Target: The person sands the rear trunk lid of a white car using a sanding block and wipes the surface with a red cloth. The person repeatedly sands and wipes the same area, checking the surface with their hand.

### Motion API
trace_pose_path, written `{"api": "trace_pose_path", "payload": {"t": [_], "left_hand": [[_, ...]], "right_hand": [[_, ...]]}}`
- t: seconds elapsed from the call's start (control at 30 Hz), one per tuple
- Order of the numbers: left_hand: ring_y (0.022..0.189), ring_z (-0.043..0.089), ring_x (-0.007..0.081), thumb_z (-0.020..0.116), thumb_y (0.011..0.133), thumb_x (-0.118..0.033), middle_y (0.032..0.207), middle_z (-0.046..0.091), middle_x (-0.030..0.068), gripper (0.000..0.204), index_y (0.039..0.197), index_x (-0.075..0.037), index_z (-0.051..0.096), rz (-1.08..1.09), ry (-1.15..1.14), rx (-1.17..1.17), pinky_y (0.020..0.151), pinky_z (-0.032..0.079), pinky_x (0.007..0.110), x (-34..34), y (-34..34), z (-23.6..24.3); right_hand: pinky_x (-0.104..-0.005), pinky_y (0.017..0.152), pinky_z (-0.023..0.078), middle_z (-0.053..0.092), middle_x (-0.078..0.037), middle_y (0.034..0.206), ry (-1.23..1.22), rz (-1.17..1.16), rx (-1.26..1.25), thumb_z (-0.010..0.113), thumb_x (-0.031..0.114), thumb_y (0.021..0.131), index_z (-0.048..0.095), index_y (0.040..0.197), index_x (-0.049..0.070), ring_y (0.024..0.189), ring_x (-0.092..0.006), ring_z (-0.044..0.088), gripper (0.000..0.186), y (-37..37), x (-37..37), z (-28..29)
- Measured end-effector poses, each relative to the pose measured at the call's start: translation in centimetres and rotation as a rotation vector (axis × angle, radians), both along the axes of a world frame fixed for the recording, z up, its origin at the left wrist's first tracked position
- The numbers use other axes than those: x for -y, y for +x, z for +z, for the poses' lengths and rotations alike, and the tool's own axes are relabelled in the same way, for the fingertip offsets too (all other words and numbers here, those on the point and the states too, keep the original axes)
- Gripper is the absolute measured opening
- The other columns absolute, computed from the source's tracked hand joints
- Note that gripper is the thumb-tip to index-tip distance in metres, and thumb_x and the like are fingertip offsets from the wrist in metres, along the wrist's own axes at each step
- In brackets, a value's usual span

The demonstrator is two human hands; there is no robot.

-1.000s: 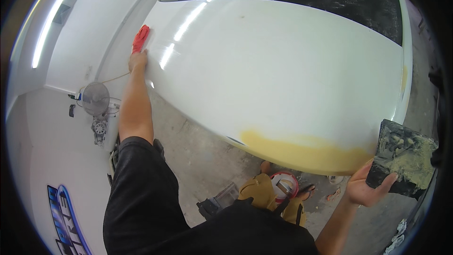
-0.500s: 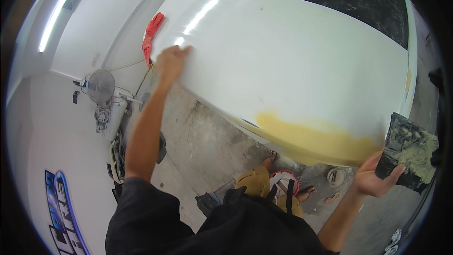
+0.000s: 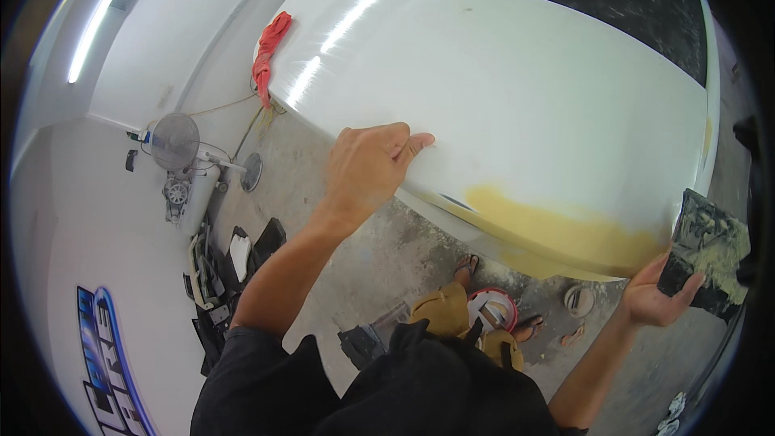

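Observation:
A white car panel (image 3: 517, 97) stretches before me, with a yellowish patch of filler (image 3: 565, 230) along its near edge. My left hand (image 3: 371, 163) is at that near edge, left of the patch, fingers curled in and thumb pointing right; whatever the fingers may grip is hidden. Beside the panel's right corner, my right hand (image 3: 660, 297) grips a dark putty board (image 3: 701, 250) by its lower left side, thumb on top. Pale greenish putty is smeared over the board. A red cloth (image 3: 271, 56) drapes over the panel's far left edge.
A round tub (image 3: 579, 301) and a red-rimmed bucket (image 3: 492, 307) stand on the stained floor near my feet. At the left are a standing fan (image 3: 175, 142) and a pile of dark parts (image 3: 216, 299) by the white wall. Dark glass (image 3: 597, 8) lies beyond the panel.
My left hand has moved right and nearer along the panel edge, away from the red cloth. My right hand still holds the putty board in nearly the same place.

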State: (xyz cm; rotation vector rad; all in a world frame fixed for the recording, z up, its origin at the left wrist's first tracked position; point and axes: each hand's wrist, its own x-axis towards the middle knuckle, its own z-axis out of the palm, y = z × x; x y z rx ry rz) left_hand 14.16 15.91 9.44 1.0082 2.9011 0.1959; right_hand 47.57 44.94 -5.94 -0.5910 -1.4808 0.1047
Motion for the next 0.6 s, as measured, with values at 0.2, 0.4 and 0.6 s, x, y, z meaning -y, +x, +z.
{"api": "trace_pose_path", "payload": {"t": [0.2, 0.4, 0.6], "left_hand": [[0.079, 0.068, 0.0344, 0.064, 0.095, -0.056, 0.082, 0.069, 0.0192, 0.053, 0.085, -0.004, 0.068, 0.281, 0.193, -0.233, 0.074, 0.051, 0.048, 7.0, -20.2, -2.2], [0.107, 0.07, 0.0378, 0.055, 0.097, -0.058, 0.113, 0.073, 0.0207, 0.058, 0.114, -0.006, 0.074, 0.802, -0.077, -0.242, 0.092, 0.053, 0.05, 11.9, -33.2, -1.1], [0.075, 0.068, 0.0407, 0.063, 0.096, -0.053, 0.077, 0.068, 0.0202, 0.049, 0.083, -0.006, 0.069, 0.149, 0.061, -0.137, 0.072, 0.051, 0.049, 1.5, -3.3, -0.4]], "right_hand": [[-0.0471, 0.096, 0.06, 0.056, -0.034, 0.133, -0.102, 0.315, -0.292, 0.072, -0.013, 0.086, 0.053, 0.132, -0.014, 0.112, -0.0401, 0.066, 0.05, 0.2, -0.4, 0.0], [-0.0478, 0.095, 0.06, 0.057, -0.035, 0.131, 0.024, -0.016, 0.074, 0.075, -0.014, 0.084, 0.053, 0.131, -0.015, 0.109, -0.0404, 0.067, 0.052, 0.3, -0.4, 0.1], [-0.047, 0.095, 0.059, 0.058, -0.034, 0.128, 0.049, 0.079, -0.011, 0.075, -0.01, 0.086, 0.051, 0.133, -0.015, 0.109, -0.0403, 0.067, 0.053, 0.3, -0.1, 0.2]]}}
